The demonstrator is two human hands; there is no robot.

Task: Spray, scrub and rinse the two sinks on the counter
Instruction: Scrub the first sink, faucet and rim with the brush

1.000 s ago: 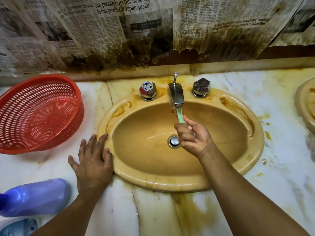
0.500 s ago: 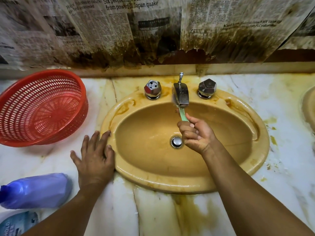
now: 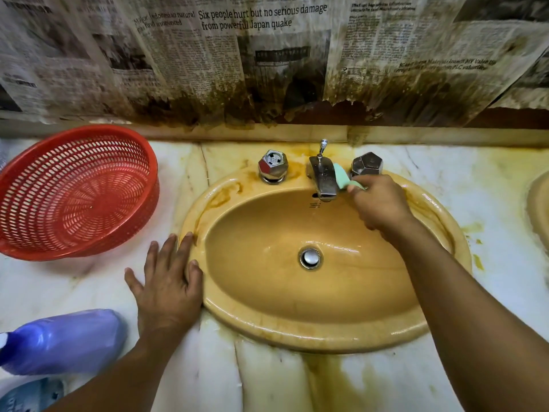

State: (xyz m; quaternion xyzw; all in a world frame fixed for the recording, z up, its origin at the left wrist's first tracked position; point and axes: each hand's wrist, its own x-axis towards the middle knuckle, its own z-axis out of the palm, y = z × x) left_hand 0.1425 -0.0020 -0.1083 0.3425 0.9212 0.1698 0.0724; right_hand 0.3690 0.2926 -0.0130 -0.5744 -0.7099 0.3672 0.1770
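A wet, stained yellow oval sink (image 3: 267, 310) is set in the marble counter, with a chrome drain plug (image 3: 310, 258) at its bottom. My right hand (image 3: 380, 203) grips a green scrubbing pad (image 3: 341, 178) and holds it against the right side of the chrome faucet (image 3: 322, 176), between the spout and the right knob (image 3: 367, 164). The left knob (image 3: 272, 165) stands apart. My left hand (image 3: 166, 281) rests flat on the counter with its fingers on the sink's left rim. The second sink (image 3: 539, 203) shows only as an edge at far right.
A red plastic basket (image 3: 74, 191) sits on the counter at left. A purple spray bottle (image 3: 62, 340) lies at the lower left, with another blue item (image 3: 29, 394) below it. Stained newspaper (image 3: 267, 55) covers the wall behind. Yellow stains mark the marble counter (image 3: 505, 263).
My right hand has risen out of the basin from under the spout and moved the green pad to the faucet's right side. My left hand stays on the rim.
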